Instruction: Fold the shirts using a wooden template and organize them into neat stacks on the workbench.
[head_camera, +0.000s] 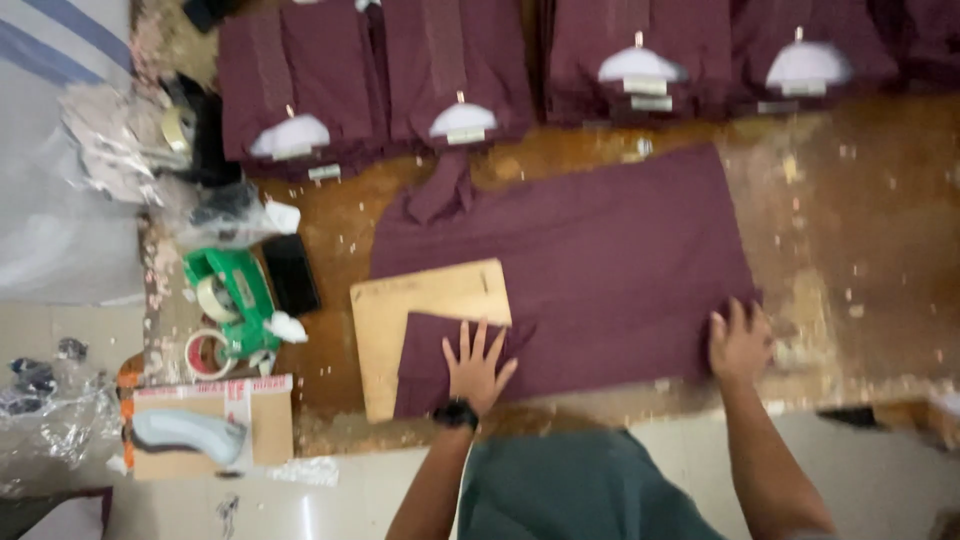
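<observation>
We press a maroon garment (590, 260) flat at the front edge of a worn wooden table (860, 250).

Our left hand (476, 362) lies on it with fingers spread, over a folded flap on a cardboard board (420, 300); our right hand (738, 340) rests open-fingered on its near right corner. Folded maroon garments (460, 70) with white hangers line the table's back edge. At the left edge sit a green tape dispenser (235, 290), a tape roll (207, 353) and crumpled plastic bags (120, 140). Pale floor (340, 500) shows below.
</observation>
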